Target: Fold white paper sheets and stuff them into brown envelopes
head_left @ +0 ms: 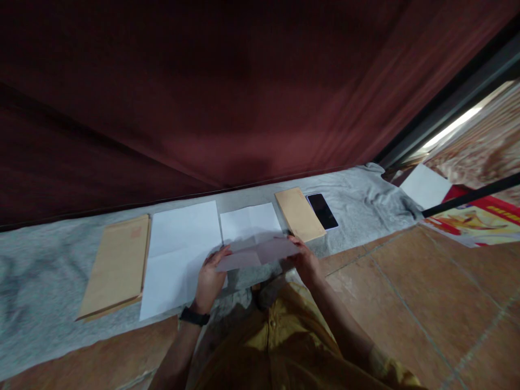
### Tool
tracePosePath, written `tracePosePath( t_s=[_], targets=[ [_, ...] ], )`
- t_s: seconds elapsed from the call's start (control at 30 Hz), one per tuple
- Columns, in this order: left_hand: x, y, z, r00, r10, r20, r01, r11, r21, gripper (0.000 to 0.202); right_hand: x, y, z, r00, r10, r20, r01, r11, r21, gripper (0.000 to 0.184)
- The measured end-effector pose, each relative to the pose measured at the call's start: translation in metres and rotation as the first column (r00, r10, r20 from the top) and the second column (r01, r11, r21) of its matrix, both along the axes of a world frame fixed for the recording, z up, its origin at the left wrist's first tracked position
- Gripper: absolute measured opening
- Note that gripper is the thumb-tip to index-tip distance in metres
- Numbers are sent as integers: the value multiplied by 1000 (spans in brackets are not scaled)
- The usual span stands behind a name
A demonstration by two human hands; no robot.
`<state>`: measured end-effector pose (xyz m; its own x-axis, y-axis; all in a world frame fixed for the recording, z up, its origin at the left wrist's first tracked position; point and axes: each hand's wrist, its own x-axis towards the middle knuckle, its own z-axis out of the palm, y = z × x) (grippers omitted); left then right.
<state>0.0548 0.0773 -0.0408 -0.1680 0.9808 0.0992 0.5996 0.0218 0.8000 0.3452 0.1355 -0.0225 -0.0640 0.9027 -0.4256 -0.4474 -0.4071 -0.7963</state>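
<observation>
Between my two hands a creased sheet of paper [257, 253] is held up, tilted, in front of me. My left hand [212, 277] grips its left edge, with a dark band on that wrist. My right hand [304, 262] pinches the right edge. Just behind it lies a small white sheet with fold lines [249, 221]. Left of that is a larger white sheet [179, 244] with a crease across it. A brown envelope [299, 213] rests to the right, close beyond my right hand.
A stack of larger brown envelopes [116, 262] lies at the left on the grey cloth [36, 281]. A dark-screened phone [322, 210] sits beside the small envelope. A dark red curtain [227, 108] rises behind. A red and yellow printed box [479, 219] stands on the tiled floor [410, 292] at right.
</observation>
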Motion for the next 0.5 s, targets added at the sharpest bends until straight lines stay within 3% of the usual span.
tracePosePath(
  t_s=[0.1,0.23,0.37,0.5],
  targets=[
    [0,5,-3,998,62,-19,-62,998,-1,39,0,6,0,999,-38,-39,37,999,-29,40],
    [3,12,3,993,99,-61,-102,994,-45,39,-6,10,-7,992,-56,112,56,998,8,44],
    [8,16,10,982,157,-105,-164,985,-58,26,-14,13,-15,959,39,279,-61,995,74,42],
    [13,20,16,976,197,-90,-205,975,-89,29,-16,20,-19,877,109,469,-183,976,116,34]
  ],
)
